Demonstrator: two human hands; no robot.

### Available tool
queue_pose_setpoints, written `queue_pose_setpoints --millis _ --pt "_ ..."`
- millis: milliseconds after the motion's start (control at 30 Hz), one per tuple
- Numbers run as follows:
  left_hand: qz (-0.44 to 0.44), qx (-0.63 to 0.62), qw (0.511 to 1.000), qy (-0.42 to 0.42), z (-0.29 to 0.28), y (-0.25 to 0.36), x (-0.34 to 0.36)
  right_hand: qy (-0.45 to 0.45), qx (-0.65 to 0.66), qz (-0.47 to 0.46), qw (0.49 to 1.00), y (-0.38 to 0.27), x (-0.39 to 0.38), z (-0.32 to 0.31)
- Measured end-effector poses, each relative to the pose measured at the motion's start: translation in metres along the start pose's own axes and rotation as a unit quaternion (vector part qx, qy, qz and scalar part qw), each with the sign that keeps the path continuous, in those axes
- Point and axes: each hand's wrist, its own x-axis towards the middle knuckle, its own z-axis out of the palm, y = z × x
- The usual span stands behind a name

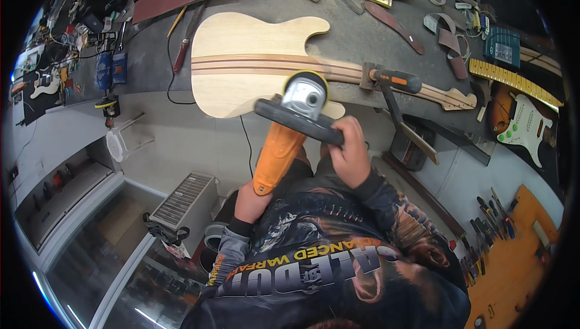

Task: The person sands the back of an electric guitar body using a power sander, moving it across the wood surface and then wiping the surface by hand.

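Observation:
I hold an orange rotary sander (281, 148) with a silver head and a yellow-rimmed round pad. My right hand (351, 155) is wrapped round the right end of its black bar handle (299, 122). My left hand (251, 201) is at the rear of the orange body, its fingers mostly hidden behind the tool. Beyond the sander, an unfinished pale wood guitar (241, 39) with dark stripes lies flat on the workbench (350, 42). The sander's head overlaps its lower edge in view; whether they touch, I cannot tell. A clamp (394, 79) with an orange-and-black handle grips the guitar's neck.
A red-handled file (180, 55) and a pencil (176, 22) lie left of the guitar. Sanding belts (447, 36) and a brown strip (394, 27) lie to its right. A sunburst guitar body (524, 121) stands far right. Below left are a grey slatted unit (184, 199) and a white stool (124, 142).

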Motion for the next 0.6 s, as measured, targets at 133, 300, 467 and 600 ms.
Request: queue_pose_setpoints --millis 133,300,467,600 --pt "0.011 0.039 0.998 -0.037 -0.006 -0.01 0.002 0.013 -0.005 0.039 0.999 -0.005 -0.015 0.004" --pt "-0.02 -0.051 0.998 0.015 -0.022 -0.01 0.006 -0.027 0.004 -0.014 1.0 -0.018 0.048 0.043" --pt "-0.133 -0.134 0.981 0.043 -0.044 -0.034 0.02 -0.068 0.013 -0.106 0.992 -0.028 0.11 0.114" --pt "-0.136 -0.204 0.965 0.093 -0.059 -0.05 0.017 -0.092 0.034 -0.131 0.987 -0.041 0.134 0.164"
